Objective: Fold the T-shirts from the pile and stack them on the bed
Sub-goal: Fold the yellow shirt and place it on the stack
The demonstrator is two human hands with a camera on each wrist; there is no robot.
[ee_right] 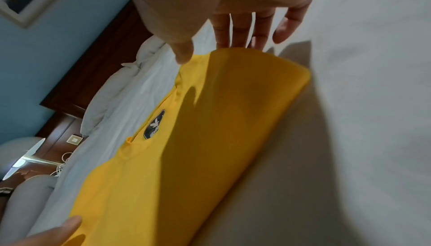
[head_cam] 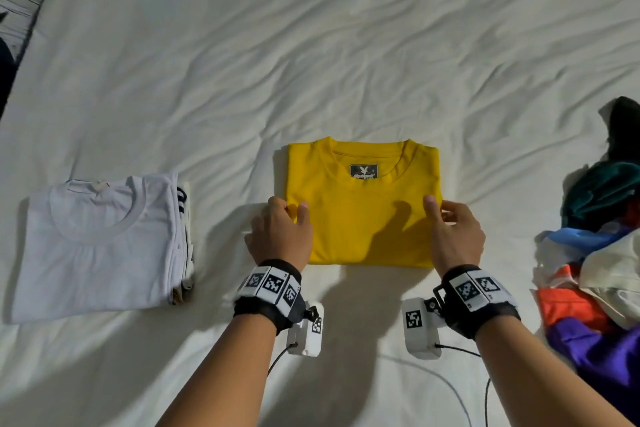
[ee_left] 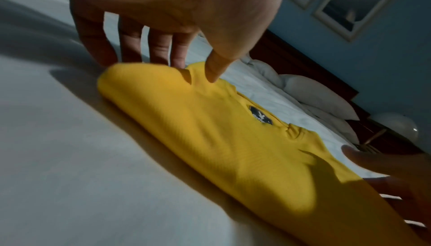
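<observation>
Between the two hands, right in front of the person, lies the folded yellow T-shirt (head_cam: 363,211) on the white bed (head_cam: 346,45). Its collar points away from the person, and its long side runs from left to right. The left hand (head_cam: 280,236) pinches the shirt's left edge, thumb on top and fingers tucked at the side. The right hand (head_cam: 455,236) pinches the right edge in the same way. Both hands are just as near to the shirt. The stack of folded shirts (head_cam: 100,246), with a white one on top, sits off to the left, well apart from the yellow one. The pile of unfolded clothes (head_cam: 595,253) is on the right. The shirt probably has to go left, so the left hand would lead the way.
</observation>
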